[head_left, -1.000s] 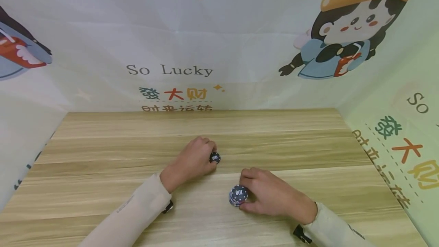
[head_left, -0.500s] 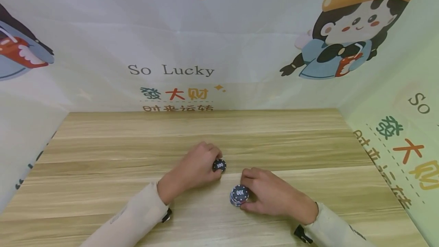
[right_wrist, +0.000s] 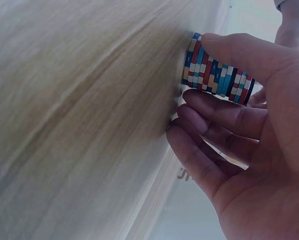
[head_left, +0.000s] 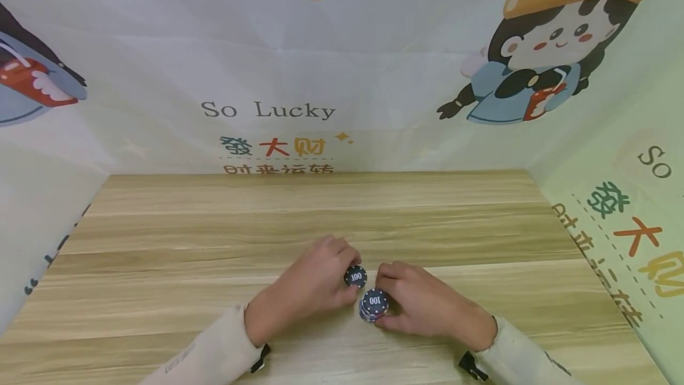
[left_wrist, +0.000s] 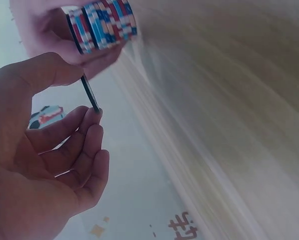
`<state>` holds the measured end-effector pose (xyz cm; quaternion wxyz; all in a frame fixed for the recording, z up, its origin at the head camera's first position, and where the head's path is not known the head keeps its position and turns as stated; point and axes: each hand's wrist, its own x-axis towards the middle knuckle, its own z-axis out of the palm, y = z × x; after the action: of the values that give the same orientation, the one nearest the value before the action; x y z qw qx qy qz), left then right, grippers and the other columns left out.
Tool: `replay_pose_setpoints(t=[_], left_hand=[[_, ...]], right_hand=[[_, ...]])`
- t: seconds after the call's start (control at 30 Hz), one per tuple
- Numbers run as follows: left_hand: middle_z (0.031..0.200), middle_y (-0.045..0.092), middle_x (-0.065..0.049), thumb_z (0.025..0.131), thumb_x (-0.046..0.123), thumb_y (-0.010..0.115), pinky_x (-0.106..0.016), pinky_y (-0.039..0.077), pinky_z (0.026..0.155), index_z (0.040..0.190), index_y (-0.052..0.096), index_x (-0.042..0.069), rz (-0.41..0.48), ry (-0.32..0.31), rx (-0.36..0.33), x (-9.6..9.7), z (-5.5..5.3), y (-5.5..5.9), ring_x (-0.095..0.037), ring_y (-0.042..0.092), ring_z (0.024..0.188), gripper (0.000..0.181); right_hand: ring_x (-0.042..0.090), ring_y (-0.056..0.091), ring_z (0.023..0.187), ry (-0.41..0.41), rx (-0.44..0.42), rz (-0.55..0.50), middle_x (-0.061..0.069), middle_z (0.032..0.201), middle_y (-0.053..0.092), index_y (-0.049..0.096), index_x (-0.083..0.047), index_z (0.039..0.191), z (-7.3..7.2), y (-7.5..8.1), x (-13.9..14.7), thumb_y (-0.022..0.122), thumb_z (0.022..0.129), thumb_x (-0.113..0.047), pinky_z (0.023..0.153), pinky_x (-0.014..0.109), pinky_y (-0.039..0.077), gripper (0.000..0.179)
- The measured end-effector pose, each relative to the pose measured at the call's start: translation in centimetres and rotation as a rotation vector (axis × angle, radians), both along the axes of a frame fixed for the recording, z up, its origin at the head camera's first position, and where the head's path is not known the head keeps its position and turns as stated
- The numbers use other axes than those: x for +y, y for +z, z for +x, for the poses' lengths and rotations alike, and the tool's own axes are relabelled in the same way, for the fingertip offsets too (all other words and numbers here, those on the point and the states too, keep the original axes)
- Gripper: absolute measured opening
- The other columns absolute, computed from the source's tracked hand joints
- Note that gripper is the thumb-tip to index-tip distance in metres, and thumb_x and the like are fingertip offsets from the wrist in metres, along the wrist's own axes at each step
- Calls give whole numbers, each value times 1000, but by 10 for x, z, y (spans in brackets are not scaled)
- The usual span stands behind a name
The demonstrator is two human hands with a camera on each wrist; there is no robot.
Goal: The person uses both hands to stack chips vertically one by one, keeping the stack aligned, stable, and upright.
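My left hand [head_left: 307,287] pinches a single black poker chip [head_left: 355,277] marked 100 between thumb and fingertips. In the left wrist view that chip [left_wrist: 90,93] shows edge-on, apart from the stack. A stack of poker chips [head_left: 375,302] stands on the table, a black 100 chip on top. Red, blue, white and black edges show along the stack [right_wrist: 217,72] in the right wrist view. My right hand [head_left: 424,302] holds the stack's lower part, thumb on the near side and fingers curled at the far side. The held chip is just behind and left of the stack.
The wood-grain table [head_left: 214,212] runs back to a printed cloth backdrop [head_left: 374,76]. Cloth walls also close off the left and right sides. Dark straps or clips [head_left: 472,366] sit at both wrists.
My left hand has carried the black chip toward me and to the right, closer to the stack. The right hand and the stack have stayed in place.
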<state>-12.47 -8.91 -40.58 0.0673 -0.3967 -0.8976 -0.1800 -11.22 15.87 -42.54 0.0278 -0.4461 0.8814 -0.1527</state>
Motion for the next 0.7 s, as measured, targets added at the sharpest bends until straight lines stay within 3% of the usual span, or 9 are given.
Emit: replay_pose_setpoints(t=[0.27,0.53,0.7], left_hand=[[108,75,-9,87,21,85,-37,59,92,112,75,1,-10,-36,-3,8,12,3,-22,65,100,33],[111,75,-8,87,22,86,-40,56,103,111,74,2,0,-71,46,13,21,1,-25,68,111,33],[110,75,-6,87,23,87,-38,55,102,111,75,3,-21,-66,32,17,25,1,-21,66,107,33]], right_hand=[[5,57,90,-1,-9,-1,-5,105,66,77,-10,105,0,0,0,93,87,-32,83,26,57,33],[7,59,92,-5,5,3,-3,107,68,77,-9,108,0,-1,0,92,88,-33,84,28,58,35],[7,59,90,1,16,1,-4,105,67,78,-7,113,0,-1,0,91,88,-34,83,28,58,39]])
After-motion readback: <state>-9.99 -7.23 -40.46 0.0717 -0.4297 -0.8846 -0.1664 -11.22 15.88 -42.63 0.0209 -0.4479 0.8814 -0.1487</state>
